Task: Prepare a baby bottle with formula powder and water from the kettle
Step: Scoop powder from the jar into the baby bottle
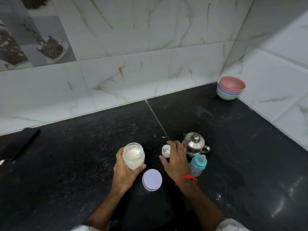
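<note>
Two hands at work: the left hand (124, 170) wraps its grip round the open clear plastic jar of white formula powder (133, 155), a pale scoop inside. Right hand (175, 160) rests with fingers spread, loose, beside a small white cap (165, 151). Just right stand the clear baby bottle with blue collar (197, 165) and steel kettle (195, 145). Lilac round lid (152, 179) lies on the black desk (66, 155).

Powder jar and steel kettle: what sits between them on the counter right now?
In the head view, between the powder jar and the steel kettle are a small white cap and the right hand, fingers spread beside that cap.
</note>
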Demonstrator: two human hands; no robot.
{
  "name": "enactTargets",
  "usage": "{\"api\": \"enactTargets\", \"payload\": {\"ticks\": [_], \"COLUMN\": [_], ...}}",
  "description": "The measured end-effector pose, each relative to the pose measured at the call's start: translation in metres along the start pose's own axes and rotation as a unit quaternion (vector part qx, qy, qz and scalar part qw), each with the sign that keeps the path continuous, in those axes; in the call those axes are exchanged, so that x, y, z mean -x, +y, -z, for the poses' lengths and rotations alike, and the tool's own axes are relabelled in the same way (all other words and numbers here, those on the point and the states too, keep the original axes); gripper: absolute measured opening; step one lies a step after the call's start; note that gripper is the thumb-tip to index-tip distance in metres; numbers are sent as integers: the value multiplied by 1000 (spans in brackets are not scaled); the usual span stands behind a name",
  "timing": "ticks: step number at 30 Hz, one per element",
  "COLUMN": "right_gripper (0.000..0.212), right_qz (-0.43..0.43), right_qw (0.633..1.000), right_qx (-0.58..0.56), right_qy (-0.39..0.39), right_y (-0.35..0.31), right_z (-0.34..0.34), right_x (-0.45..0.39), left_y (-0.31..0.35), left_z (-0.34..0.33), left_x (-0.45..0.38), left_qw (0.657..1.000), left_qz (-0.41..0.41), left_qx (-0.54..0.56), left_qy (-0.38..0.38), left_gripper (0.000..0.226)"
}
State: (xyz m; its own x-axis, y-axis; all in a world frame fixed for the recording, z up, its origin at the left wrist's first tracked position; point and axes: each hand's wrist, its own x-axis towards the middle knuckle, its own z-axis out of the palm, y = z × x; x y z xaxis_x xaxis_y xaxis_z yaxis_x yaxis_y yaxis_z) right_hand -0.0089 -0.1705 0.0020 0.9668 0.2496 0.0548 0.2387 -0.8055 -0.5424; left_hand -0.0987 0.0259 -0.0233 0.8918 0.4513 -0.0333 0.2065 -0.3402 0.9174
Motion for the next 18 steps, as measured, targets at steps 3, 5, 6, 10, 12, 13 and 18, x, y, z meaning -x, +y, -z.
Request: {"api": "enactTargets", "payload": {"ticks": [3, 5, 6, 10, 12, 13, 18], "right_gripper": [76, 67, 62, 57, 56, 55, 61], "right_qz": [-37, -26, -20, -15, -13, -10, 25], "right_qw": [996, 996, 996, 999, 1000, 999, 992], "right_qx": [42, 61, 63, 18, -14, -30, -118], "right_qy": [-63, -62, -57, -37, -22, -11, 21], "right_y": [4, 8, 10, 13, 9, 6, -26], "right_z": [-4, -8, -9, -9, -5, -1, 22], "right_x": [-17, -21, -23, -20, -16, -13, 4], "left_y": [4, 4, 3, -5, -5, -2, 18], "left_z": [-3, -5, -5, -5, -5, -4, -10], "left_x": [-7, -11, -12, -10, -5, -1, 19], "left_qw": [1000, 1000, 1000, 999, 997, 996, 978], "left_qz": [0, 1, 0, 14, 4, -21, -143], "left_qx": [0, -5, -7, -42, -73, -85, -119], "left_qy": [-2, -6, -10, -25, 4, 27, 98], "left_gripper": [102, 101, 102, 130, 140, 139, 95]}}
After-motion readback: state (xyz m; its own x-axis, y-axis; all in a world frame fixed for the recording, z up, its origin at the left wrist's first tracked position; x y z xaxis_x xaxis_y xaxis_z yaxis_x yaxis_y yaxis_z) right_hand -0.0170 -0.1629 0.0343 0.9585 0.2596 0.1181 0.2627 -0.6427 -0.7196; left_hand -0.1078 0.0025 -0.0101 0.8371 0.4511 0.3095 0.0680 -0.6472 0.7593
